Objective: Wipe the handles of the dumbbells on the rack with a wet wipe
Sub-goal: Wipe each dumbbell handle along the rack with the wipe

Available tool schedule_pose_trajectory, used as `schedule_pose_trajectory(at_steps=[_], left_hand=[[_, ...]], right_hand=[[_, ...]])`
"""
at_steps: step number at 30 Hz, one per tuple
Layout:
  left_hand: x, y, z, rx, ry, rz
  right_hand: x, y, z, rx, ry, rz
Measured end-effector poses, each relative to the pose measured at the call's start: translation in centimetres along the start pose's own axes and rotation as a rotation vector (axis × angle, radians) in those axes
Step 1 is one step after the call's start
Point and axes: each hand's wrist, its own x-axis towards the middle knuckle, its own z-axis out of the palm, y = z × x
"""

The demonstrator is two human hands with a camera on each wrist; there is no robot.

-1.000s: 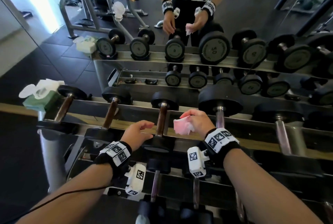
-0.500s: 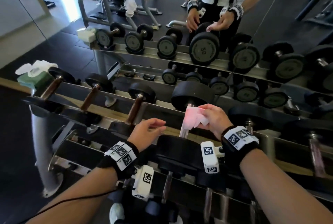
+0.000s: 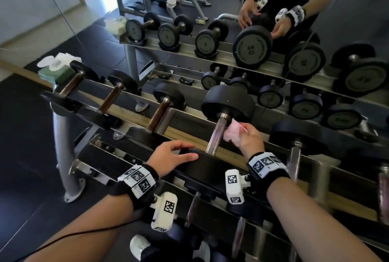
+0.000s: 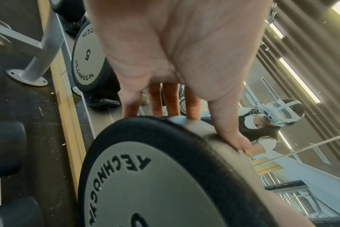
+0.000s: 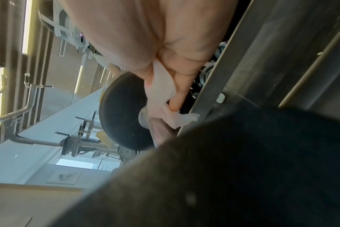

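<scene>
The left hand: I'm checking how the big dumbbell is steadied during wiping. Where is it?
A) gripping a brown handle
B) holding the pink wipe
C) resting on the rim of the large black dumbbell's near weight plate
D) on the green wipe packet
C: the left hand lies with straight fingers on the large black dumbbell's near weight plate; the right hand holds the pink wet wipe.

your right hand slid the wet wipe off to the handle's right side, left hand now flat on the near weight head

Pink wet wipe, black dumbbell heads, green tissue box.
</scene>
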Motion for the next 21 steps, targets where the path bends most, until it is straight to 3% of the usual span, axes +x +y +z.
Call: schedule_pose_trajectory(at_steps=[4,10,13,17,21], left_hand=[[-0.4,0.6,0.0,-0.052,-0.018,-0.013],[-1.1,0.8,0.4,-0.131,-0.009,-0.024],[-1.3,0.8,0.5,-0.159,-0.013,-0.028],[-1.3,1.0,0.6,-0.192,-0.017,-0.028],[-1.2,1.0,0.6,-0.198,-0.015,-0.04]], right_hand=[[-0.3,-0.8,0.8,0.055,-0.086,0.053],[-0.1,-1.4,0.1,-0.111,-0.32,-0.055],[0.0,-1.7,-0.4,-0.438,-0.417,-0.183],[-1.4,0.0,-0.9,-0.613,-0.511,-0.309],[-2.6,1.6,-1.2,-0.405,-0.641,-0.123]])
